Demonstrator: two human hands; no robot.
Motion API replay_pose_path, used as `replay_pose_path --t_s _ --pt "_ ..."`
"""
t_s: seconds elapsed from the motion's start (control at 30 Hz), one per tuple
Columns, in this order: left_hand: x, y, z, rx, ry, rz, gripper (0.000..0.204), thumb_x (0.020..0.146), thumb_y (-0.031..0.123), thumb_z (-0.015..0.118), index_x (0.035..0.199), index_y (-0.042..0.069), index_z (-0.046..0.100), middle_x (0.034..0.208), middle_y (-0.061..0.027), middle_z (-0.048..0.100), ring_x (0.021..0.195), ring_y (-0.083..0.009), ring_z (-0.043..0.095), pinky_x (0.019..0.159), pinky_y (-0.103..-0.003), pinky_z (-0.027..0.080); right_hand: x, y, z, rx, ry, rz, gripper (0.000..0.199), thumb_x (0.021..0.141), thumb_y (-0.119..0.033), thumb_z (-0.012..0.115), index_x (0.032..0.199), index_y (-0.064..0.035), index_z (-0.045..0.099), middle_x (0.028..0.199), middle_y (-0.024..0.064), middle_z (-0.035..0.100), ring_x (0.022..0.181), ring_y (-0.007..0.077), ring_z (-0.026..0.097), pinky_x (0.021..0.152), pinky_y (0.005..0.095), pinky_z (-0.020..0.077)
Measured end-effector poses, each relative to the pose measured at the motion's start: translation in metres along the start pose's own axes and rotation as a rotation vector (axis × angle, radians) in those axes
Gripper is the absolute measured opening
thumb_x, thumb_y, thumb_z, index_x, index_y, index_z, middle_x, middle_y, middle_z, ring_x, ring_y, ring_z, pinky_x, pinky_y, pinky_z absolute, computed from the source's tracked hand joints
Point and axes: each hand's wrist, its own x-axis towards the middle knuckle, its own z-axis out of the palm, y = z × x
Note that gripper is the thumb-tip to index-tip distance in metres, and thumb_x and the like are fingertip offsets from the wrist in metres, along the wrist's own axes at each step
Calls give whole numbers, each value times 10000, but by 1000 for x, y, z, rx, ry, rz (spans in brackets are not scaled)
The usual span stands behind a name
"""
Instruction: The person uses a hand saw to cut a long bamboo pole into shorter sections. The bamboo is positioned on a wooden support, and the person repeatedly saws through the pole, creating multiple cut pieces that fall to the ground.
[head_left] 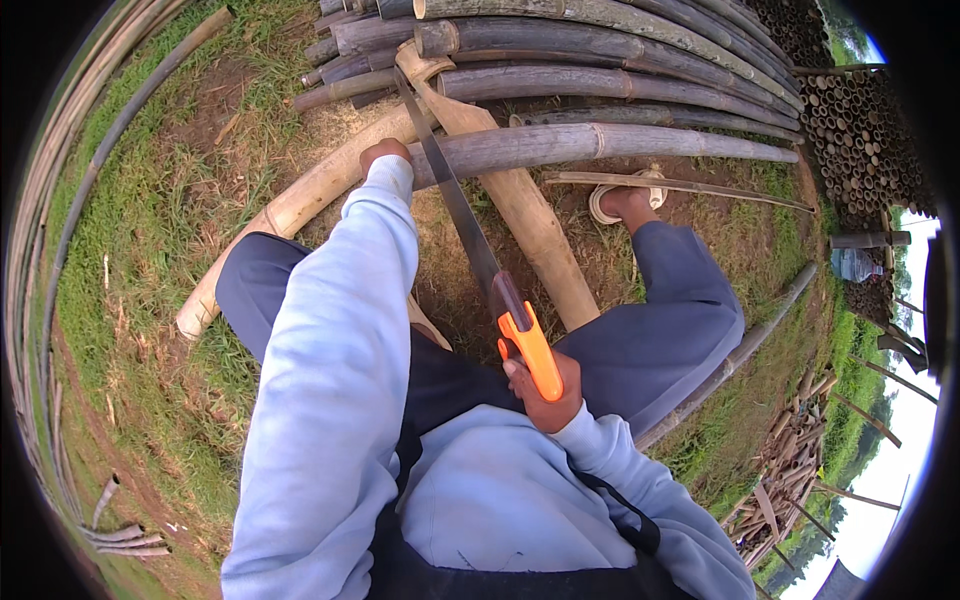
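My right hand [549,388] is wrapped round the orange handle [538,352] of a hand saw. The long, dark saw blade [448,190] slants away from me and crosses a greyish bamboo pole [590,141] near its left end. Beside the blade, on the left, my left hand [385,155] is closed at that end of the pole; the sleeve hides part of its fingers. Under the pole, a pale split bamboo piece [530,220] and a thick pale bamboo pole [300,200] lie at angles to each other.
Beyond the hands lies a stack of dark bamboo poles [620,85]. Long poles [110,140] run along the left side. My sandalled foot [630,203] rests at right, near a thin bamboo strip [690,186]. Cut offcuts [780,460] are heaped at lower right; bundled bamboo [865,130] stands behind.
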Motion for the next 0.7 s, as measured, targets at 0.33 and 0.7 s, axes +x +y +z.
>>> replay_pose_path --t_s 0.33,0.7 --pt "5 0 -10 104 -30 -23 310 941 235 629 1232 163 709 1310 -52 674 1209 -199 647 899 -362 564 109 1 40 -24 66 -216 138 939 -98 685 897 21 628 670 19 568 577 85 511 547 269 433" --pt "-1 -2 -4 39 8 -14 297 955 193 589 1223 169 716 1309 -37 674 1199 -225 654 874 -374 579 40 -14 15 -45 -24 -6 134 917 -105 678 939 17 627 659 125 567 578 225 579 584 349 476"
